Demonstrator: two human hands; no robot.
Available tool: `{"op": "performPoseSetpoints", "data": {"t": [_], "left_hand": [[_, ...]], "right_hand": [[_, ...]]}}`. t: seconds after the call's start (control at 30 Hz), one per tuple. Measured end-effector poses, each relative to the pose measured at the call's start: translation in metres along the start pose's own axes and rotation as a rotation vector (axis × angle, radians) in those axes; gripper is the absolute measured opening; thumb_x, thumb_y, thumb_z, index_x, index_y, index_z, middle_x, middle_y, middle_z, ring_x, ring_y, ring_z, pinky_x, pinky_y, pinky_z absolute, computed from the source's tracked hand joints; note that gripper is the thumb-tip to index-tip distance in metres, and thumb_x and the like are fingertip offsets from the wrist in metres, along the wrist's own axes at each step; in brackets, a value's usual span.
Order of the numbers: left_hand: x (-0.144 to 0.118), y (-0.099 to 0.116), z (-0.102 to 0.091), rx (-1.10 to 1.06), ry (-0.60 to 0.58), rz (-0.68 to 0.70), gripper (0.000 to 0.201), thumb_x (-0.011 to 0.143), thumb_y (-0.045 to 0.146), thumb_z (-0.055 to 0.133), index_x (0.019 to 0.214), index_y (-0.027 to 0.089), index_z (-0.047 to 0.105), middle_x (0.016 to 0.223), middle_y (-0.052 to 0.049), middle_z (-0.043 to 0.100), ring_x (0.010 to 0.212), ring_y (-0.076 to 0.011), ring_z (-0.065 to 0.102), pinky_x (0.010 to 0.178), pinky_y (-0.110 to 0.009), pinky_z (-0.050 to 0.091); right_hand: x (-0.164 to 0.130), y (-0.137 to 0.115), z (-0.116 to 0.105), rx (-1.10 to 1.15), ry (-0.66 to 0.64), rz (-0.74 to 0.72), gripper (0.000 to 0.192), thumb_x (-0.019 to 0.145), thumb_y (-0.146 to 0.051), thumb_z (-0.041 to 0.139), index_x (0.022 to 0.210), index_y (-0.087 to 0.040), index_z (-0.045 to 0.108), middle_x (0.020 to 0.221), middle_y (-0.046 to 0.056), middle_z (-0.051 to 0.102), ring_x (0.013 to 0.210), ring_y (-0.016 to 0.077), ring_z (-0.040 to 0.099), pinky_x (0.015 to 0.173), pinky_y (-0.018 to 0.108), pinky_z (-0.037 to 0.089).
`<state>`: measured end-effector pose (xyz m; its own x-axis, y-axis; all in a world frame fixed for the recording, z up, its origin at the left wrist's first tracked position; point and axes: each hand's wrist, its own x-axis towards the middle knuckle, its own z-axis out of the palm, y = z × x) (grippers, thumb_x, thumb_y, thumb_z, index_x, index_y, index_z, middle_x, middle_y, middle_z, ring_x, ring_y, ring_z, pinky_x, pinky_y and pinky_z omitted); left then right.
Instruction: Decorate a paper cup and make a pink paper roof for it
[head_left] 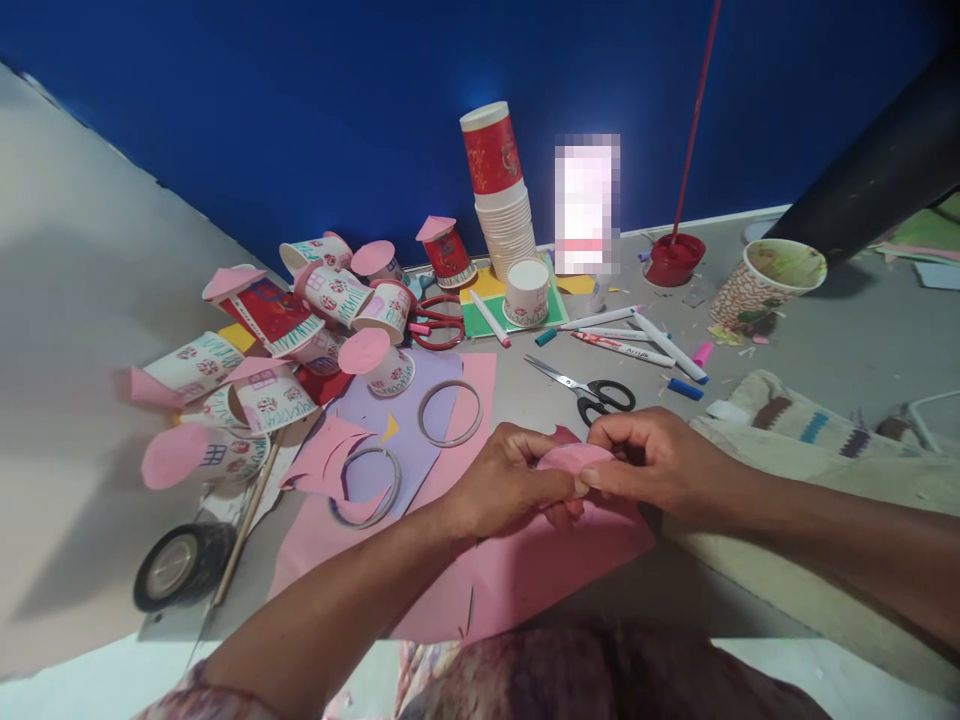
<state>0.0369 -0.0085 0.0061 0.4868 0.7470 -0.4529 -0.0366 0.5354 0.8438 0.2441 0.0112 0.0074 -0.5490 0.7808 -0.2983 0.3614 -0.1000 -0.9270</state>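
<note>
Between my two hands, over the front of the table, is a small pink paper disc point(574, 458). My left hand point(517, 480) pinches its left side, thumb on top and fingers curled underneath. On the right side, my right hand point(637, 460) grips the edge with thumb and fingers, and the two thumbs nearly meet. Large pink paper point(525, 570) lies beneath the hands. Just beyond them rest black-handled scissors point(581, 385), blades pointing away to the left. Two rings of tape point(450, 413) lie on purple and pink paper to the left.
Decorated paper cups with pink paper tops point(330, 295) crowd the left side. A tall cup stack point(499, 190) stands at the back. Several markers point(622, 345) lie right of centre, near a patterned cup point(772, 285). A black tape roll point(180, 567) sits at the left edge, and cloth point(795, 430) at right.
</note>
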Motion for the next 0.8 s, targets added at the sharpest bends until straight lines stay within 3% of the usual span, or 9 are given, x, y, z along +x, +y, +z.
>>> {"op": "performPoseSetpoints", "data": {"t": [0.13,0.3,0.5,0.63,0.8], "left_hand": [[0.0007,0.0025,0.0007,-0.003,-0.004,-0.005,0.024,0.065,0.03,0.09,0.067,0.009,0.078,0.06,-0.006,0.071,0.052,-0.0117,0.063,0.054,-0.022,0.05],[0.0036,-0.0038,-0.0005,-0.002,-0.025,-0.016,0.024,0.067,0.031,0.087,0.067,0.01,0.077,0.061,-0.005,0.07,0.052,-0.0122,0.065,0.054,-0.022,0.05],[0.0015,-0.0053,-0.0007,0.043,-0.016,-0.028,0.019,0.073,0.029,0.082,0.075,0.011,0.078,0.064,-0.004,0.07,0.055,-0.0118,0.063,0.054,-0.021,0.052],[0.0002,-0.0012,-0.0006,0.068,0.007,-0.011,0.021,0.075,0.032,0.083,0.077,0.012,0.076,0.061,-0.001,0.066,0.052,-0.0095,0.059,0.051,-0.019,0.049],[-0.0003,-0.001,-0.0011,0.033,0.026,0.015,0.034,0.074,0.044,0.085,0.074,0.012,0.072,0.058,-0.001,0.064,0.05,-0.0101,0.056,0.052,-0.022,0.048]], "right_hand": [[-0.0004,0.0008,0.002,0.035,0.018,0.041,0.028,0.079,-0.04,0.067,0.063,-0.021,0.054,0.058,-0.005,0.05,0.056,0.011,0.042,0.051,0.025,0.03],[0.0027,0.0019,0.0032,0.104,-0.071,0.14,0.022,0.079,-0.04,0.064,0.07,-0.02,0.06,0.062,-0.002,0.059,0.058,0.0134,0.053,0.052,0.025,0.035],[0.0047,0.0006,-0.003,0.061,-0.142,0.145,0.021,0.078,-0.038,0.066,0.07,-0.019,0.064,0.064,-0.001,0.064,0.057,0.0126,0.052,0.051,0.025,0.034],[0.0047,0.0006,-0.0024,0.09,-0.082,0.136,0.022,0.077,-0.038,0.066,0.066,-0.02,0.059,0.055,-0.004,0.054,0.051,0.0107,0.043,0.048,0.025,0.03],[0.0047,0.0012,-0.0026,0.187,-0.011,0.078,0.022,0.078,-0.037,0.072,0.071,-0.02,0.06,0.056,-0.006,0.055,0.052,0.0096,0.044,0.049,0.023,0.03]]}}
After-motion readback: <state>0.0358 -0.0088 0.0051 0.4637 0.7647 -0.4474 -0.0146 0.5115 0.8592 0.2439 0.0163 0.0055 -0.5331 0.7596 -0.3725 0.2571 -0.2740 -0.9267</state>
